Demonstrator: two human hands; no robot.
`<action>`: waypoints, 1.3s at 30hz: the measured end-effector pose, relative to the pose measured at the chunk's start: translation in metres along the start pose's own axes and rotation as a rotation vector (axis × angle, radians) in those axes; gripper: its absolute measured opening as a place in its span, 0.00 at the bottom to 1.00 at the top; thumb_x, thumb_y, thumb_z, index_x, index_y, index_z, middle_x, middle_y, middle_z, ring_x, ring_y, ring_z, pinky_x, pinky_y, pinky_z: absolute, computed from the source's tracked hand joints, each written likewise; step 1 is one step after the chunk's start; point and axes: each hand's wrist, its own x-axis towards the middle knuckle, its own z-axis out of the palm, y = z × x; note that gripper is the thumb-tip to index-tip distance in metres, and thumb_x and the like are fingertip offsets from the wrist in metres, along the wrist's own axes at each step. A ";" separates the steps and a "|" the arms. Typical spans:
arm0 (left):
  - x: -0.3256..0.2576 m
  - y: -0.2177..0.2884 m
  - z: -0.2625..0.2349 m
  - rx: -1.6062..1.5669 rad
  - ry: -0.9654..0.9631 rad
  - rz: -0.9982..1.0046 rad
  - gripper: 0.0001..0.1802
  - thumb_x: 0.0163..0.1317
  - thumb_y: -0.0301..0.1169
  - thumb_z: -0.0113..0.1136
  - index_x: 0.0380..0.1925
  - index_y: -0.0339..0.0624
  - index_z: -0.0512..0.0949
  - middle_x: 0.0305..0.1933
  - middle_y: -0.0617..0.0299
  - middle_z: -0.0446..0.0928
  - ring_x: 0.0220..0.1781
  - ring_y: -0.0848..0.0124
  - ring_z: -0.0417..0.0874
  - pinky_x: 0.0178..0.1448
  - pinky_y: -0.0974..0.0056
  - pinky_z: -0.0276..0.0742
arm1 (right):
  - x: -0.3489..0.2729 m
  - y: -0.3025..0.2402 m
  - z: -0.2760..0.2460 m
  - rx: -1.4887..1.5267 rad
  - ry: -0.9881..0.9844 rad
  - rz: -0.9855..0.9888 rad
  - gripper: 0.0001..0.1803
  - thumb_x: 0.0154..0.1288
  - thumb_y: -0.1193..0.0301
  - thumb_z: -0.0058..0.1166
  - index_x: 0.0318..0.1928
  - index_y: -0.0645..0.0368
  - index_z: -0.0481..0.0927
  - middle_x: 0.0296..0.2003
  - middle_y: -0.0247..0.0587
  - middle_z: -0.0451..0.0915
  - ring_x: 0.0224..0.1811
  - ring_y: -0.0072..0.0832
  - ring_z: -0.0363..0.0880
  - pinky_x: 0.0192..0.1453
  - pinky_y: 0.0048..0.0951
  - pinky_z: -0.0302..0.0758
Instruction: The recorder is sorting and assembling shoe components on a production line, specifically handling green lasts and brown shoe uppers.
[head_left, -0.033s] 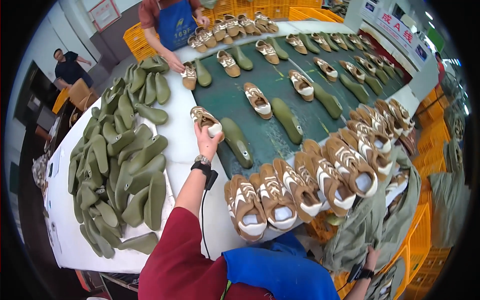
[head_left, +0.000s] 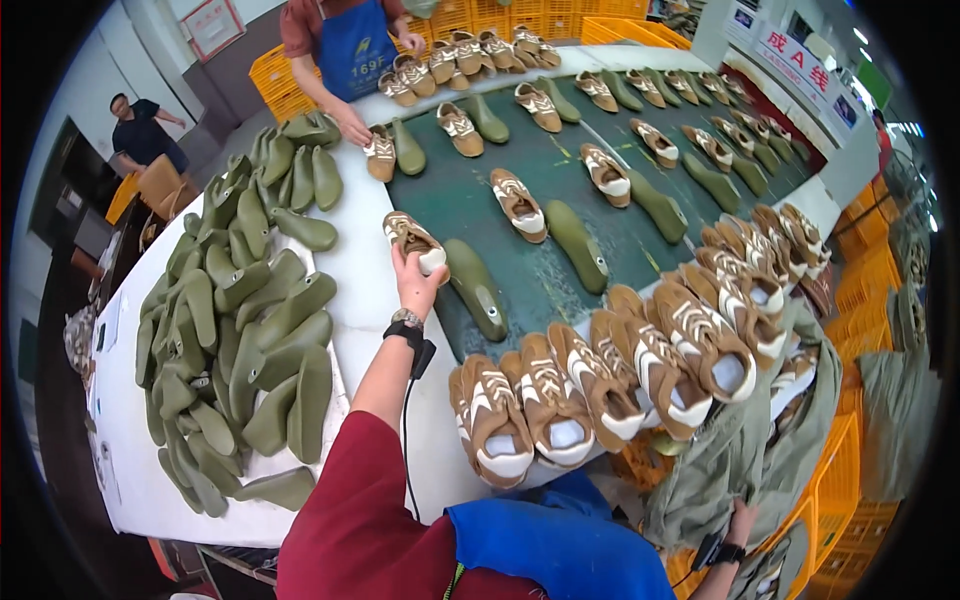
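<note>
My left hand is closed round the white heel of a brown sneaker with white stripes, at the left edge of the green belt. Right beside that sneaker lies a green shoe last. Low on the right, my right hand grips a fold of grey-green cloth draped over an orange crate. Its fingertips are partly hidden by the folds. Between my two arms, a row of brown sneakers lines the near edge of the table.
A big heap of green lasts covers the white table on the left. Sneakers and lasts lie in pairs along the belt. Across the table, a co-worker in a blue apron touches a sneaker. Another person stands far left.
The whole view has shifted very slightly. Both hands keep their places on the sneaker and the cloth.
</note>
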 end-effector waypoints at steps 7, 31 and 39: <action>0.053 -0.053 0.027 0.470 -0.302 -0.104 0.33 0.48 0.44 0.64 0.55 0.48 0.67 0.68 0.48 0.49 0.67 0.44 0.53 0.65 0.48 0.58 | -0.008 -0.019 0.024 0.049 -0.036 0.017 0.23 0.51 0.76 0.49 0.51 0.68 0.72 0.46 0.45 0.76 0.46 0.34 0.73 0.53 0.31 0.67; -0.272 0.413 -0.016 -0.152 -1.313 1.004 0.50 0.39 0.30 0.71 0.64 0.48 0.53 0.69 0.44 0.44 0.68 0.42 0.48 0.68 0.50 0.53 | -0.080 -0.096 0.033 -0.262 -0.279 -0.548 0.16 0.46 0.70 0.56 0.35 0.68 0.70 0.24 0.62 0.76 0.31 0.55 0.76 0.37 0.48 0.73; -0.363 0.478 0.110 -0.683 -1.332 0.567 0.14 0.50 0.23 0.60 0.39 0.36 0.75 0.40 0.54 0.79 0.42 0.66 0.80 0.49 0.65 0.74 | 0.001 -0.059 -0.113 0.034 -0.329 -0.638 0.22 0.55 0.67 0.57 0.50 0.62 0.72 0.43 0.45 0.78 0.46 0.33 0.76 0.49 0.32 0.71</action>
